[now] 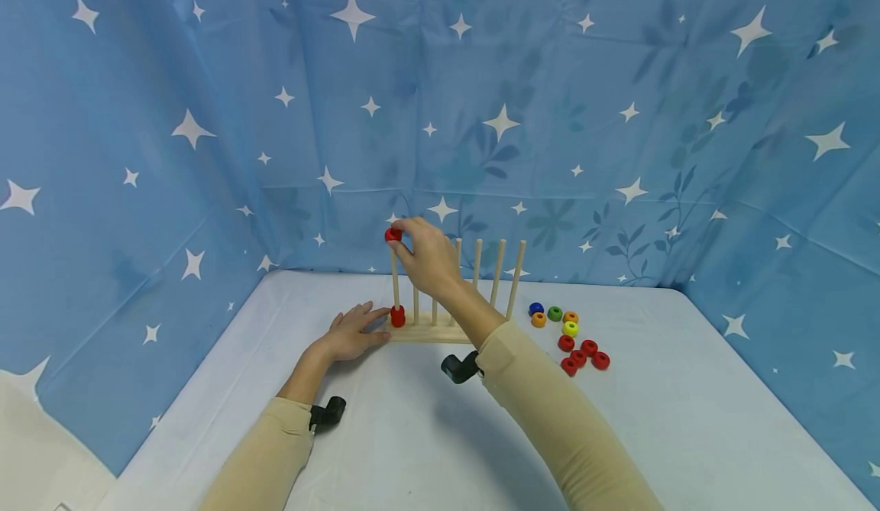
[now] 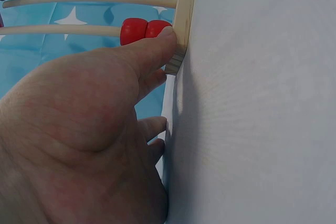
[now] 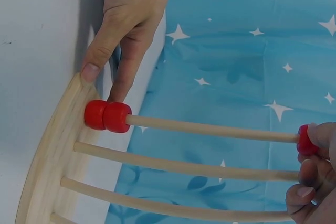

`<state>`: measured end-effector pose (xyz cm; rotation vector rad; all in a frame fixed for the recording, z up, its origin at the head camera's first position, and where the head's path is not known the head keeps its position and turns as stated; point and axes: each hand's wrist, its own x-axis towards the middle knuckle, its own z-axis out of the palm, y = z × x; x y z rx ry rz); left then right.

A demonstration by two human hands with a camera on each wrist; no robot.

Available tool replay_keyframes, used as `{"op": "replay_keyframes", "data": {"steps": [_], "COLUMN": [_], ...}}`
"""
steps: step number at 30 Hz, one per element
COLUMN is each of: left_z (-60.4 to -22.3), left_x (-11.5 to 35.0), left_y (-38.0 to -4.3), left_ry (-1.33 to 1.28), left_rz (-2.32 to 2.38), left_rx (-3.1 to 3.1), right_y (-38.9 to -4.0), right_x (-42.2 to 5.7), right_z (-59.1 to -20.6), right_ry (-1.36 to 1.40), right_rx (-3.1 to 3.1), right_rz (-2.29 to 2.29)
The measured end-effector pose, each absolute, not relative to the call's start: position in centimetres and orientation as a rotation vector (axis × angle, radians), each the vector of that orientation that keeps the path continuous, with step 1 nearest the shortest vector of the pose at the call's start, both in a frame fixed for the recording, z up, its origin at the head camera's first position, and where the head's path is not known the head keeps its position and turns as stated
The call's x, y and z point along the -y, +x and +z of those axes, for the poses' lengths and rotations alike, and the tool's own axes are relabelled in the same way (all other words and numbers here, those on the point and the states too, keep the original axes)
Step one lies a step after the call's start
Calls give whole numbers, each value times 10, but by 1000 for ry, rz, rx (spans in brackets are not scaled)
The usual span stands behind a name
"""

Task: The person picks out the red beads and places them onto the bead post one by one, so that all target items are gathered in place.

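A wooden rack with several upright rods has a pale base (image 1: pixel 429 333) on the table. Two red beads (image 3: pixel 107 116) sit stacked at the foot of its leftmost rod (image 1: pixel 395 280). My right hand (image 1: pixel 429 255) pinches another red bead (image 1: pixel 393 235) between thumb and fingers at the top of that rod. In the right wrist view this bead (image 3: pixel 306 140) meets the rod's tip. Low at the rack's left end, my left hand (image 1: pixel 352 333) holds the base with thumb in front and index finger behind. The left thumb (image 2: pixel 152 51) lies close beside the stacked beads.
Right of the rack, loose beads lie on the white table (image 1: pixel 385 434): a blue bead (image 1: pixel 536 308), a green bead (image 1: pixel 554 314), a yellow bead (image 1: pixel 571 329), two orange ones and several red beads (image 1: pixel 601 360). A blue star-patterned curtain (image 1: pixel 440 114) hangs behind.
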<state>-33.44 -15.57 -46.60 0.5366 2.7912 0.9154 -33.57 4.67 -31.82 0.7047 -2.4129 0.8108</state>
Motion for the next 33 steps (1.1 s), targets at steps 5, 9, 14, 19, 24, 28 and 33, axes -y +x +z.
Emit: {"op": "replay_keyframes", "data": {"steps": [5, 9, 14, 19, 24, 28, 33], "left_z": [-467, -469, -466, -465, -466, -467, -467], "left_x": [156, 156, 156, 155, 156, 157, 156], "left_y": [-335, -336, -334, -332, -334, -335, -335], "left_ry": [551, 550, 545, 534, 518, 512, 515], "left_rz": [925, 924, 923, 905, 911, 907, 899], "left_rx": [-2795, -2798, -2795, -2800, -2796, -2802, -2805], "right_y": [-336, -336, -336, -337, -337, -335, -332], "right_x": [-47, -47, -47, -50, -52, -53, -56], "right_z": [-318, -318, -318, -320, -322, -322, -322], "right_ry": [697, 700, 695, 700, 717, 730, 750], "right_rx": [2418, 2426, 2434, 2429, 2405, 2379, 2320], "right_rz": [796, 794, 800, 817, 862, 884, 888]}}
